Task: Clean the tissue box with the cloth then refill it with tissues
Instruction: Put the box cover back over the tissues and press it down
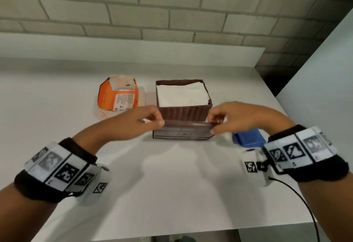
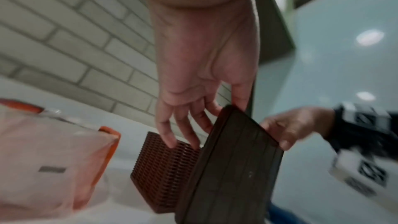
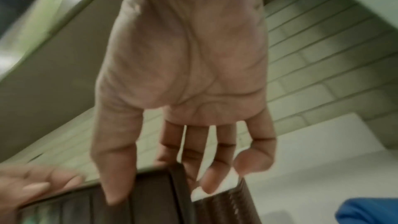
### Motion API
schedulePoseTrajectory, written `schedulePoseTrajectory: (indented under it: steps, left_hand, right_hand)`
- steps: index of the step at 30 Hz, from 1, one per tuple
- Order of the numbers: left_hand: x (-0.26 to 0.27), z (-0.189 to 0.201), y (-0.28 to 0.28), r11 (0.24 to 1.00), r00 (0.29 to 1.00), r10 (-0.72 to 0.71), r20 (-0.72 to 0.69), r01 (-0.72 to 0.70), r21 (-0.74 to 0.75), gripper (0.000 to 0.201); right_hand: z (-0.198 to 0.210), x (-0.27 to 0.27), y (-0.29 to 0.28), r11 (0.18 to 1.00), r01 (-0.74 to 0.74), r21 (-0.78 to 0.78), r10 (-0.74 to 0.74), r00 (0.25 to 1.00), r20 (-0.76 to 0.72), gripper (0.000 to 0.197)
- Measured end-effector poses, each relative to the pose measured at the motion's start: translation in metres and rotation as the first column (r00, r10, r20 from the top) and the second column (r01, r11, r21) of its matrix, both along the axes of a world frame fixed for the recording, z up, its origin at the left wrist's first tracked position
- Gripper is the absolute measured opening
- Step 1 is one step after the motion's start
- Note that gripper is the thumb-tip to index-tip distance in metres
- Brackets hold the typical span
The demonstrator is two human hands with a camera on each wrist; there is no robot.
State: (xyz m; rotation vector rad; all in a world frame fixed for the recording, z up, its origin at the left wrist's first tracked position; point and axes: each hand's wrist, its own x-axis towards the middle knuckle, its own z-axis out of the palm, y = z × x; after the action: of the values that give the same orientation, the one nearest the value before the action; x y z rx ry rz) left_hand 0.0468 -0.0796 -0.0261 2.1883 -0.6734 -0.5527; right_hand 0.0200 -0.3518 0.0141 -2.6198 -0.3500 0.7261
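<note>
On the white bench (image 1: 172, 184), just in front of me, the brown woven tissue box (image 1: 184, 113) stood open with a white stack of tissues (image 1: 181, 95) already inside. My left hand (image 1: 147, 118) pinched one end of the flat dark lid (image 1: 183, 130) and my right hand (image 1: 235, 117) pinched the other, fingers (image 2: 167, 135) curled on its edges; the lid hung tilted just in front of the box, apparently clear of the bench, though blur made that hard to confirm. The orange tissue pack (image 1: 117, 95) sat opened beside the box on the left, and the blue cloth (image 1: 248, 138) lay on the bench near my right wrist, not in either hand. My read: wiping looked finished since the cloth was set down, and the refill looked done since tissues filled the box. What seemed left was setting the lid onto the box rim. Whether a tissue needed threading through a lid slot, I couldn't tell.
</note>
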Motion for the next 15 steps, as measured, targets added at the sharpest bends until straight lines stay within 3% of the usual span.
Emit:
schedulePoseTrajectory:
  steps: [2, 4, 6, 8, 11, 15]
  left_hand:
    - [0.012, 0.005, -0.004, 0.971, 0.979, 0.127, -0.16, -0.155, -0.179, 0.024]
    - [0.023, 0.007, -0.012, 0.882, 0.919, 0.187, -0.346, -0.313, -0.354, 0.036]
    - [0.033, 0.008, -0.023, 0.768, 0.859, 0.202, -0.47, -0.437, -0.468, 0.032]
    - [0.044, 0.008, -0.034, 0.696, 0.826, 0.279, -0.49, -0.526, -0.489, 0.026]
    - [0.062, 0.005, -0.051, 0.631, 0.774, 0.454, -0.441, -0.629, -0.454, 0.038]
    - [0.083, -0.003, -0.066, 0.584, 0.673, 0.64, -0.371, -0.74, -0.334, 0.008]
  right_hand:
    - [0.005, 0.013, -0.01, 0.96, 0.13, 0.249, -0.132, 0.991, -0.01, 0.007]
    - [0.004, 0.026, -0.016, 0.826, 0.3, 0.477, -0.307, 0.95, -0.067, 0.006]
    - [-0.001, 0.041, -0.017, 0.679, 0.423, 0.601, -0.437, 0.89, -0.132, 0.01]
    - [-0.009, 0.058, -0.018, 0.552, 0.503, 0.665, -0.52, 0.831, -0.197, 0.015]
    - [-0.021, 0.086, -0.017, 0.405, 0.587, 0.701, -0.603, 0.748, -0.278, 0.016]
    - [-0.034, 0.118, -0.006, 0.313, 0.626, 0.715, -0.705, 0.657, -0.267, 0.02]
